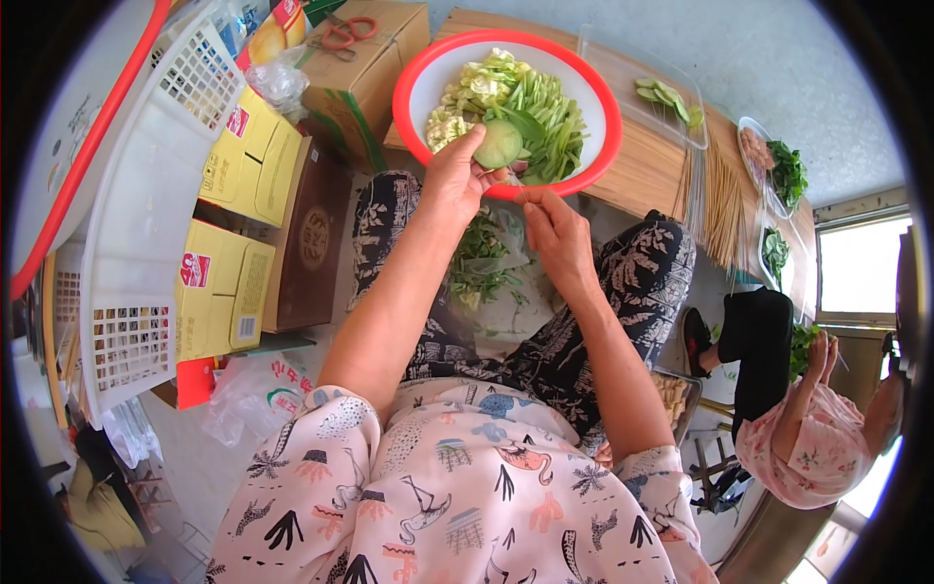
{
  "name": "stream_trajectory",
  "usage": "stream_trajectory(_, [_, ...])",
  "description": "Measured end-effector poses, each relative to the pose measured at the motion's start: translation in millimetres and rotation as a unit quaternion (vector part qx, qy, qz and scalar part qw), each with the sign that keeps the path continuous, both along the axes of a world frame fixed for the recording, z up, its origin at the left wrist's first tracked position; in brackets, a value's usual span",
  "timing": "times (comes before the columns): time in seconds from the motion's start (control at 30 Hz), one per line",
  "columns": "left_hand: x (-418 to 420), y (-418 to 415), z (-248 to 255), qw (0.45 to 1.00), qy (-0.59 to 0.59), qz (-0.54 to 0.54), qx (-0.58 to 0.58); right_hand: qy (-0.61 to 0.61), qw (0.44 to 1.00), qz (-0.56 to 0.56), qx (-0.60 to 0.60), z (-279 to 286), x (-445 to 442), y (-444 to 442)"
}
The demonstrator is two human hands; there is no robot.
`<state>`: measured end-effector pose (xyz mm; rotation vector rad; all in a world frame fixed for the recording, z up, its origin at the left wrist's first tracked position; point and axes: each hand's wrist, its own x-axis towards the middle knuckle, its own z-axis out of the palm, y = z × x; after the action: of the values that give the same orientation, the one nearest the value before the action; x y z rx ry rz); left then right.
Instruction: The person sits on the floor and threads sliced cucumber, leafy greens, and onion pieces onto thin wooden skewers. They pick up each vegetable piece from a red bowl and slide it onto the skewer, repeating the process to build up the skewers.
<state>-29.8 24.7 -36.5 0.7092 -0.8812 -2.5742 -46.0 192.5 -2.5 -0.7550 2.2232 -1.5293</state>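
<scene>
My left hand [454,175] holds a round, pale green vegetable slice [499,144] over the near rim of a white basin [600,139] with a red edge. My right hand [556,228], just beyond that rim, pinches a thin skewer [516,181] that runs toward the slice. How far the skewer goes into the slice is hidden by my left fingers. In the basin lie cut green stems [547,109], pale cauliflower-like florets [446,128] and leafy pieces. A clear plastic tray [613,55] behind it holds skewered green slices [662,96].
Bamboo skewers [724,197] and metal skewers [697,182] lie on the wooden table [642,171]. Red-handled scissors [350,32] rest on a cardboard box [398,47]. Leafy scraps [478,266] are between my knees. A white basket [131,241] stands left; a co-worker [810,452] sits right.
</scene>
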Motion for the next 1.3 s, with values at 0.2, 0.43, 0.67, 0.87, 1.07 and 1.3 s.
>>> stream_trajectory(0.2, [3, 12, 5, 0.998, -0.015, -0.009, -0.063, -0.01, 1.0, -0.006, -0.018, -5, -3, 1])
stream_trajectory(0.43, [-12, 11, 0, 0.991, -0.028, -0.081, -0.103, -0.164, 0.975, -0.056, -0.135, -7, -20, 7])
stream_trajectory(0.67, [-47, -31, -14, 0.883, -0.082, -0.104, -0.45, -0.217, 0.944, -0.132, -0.212, 1, -44, 42])
stream_trajectory(0.87, [-84, -30, -51, 0.644, -0.138, -0.174, -0.732, -0.239, 0.939, -0.136, -0.205, 2, -42, 51])
stream_trajectory(1.07, [-94, -25, -54, 0.456, -0.16, -0.265, -0.835, -0.248, 0.94, -0.137, -0.193, 4, -44, 61])
stream_trajectory(1.3, [-105, -46, -53, 0.585, -0.173, -0.233, -0.757, -0.253, 0.944, -0.129, -0.167, 8, -41, 64])
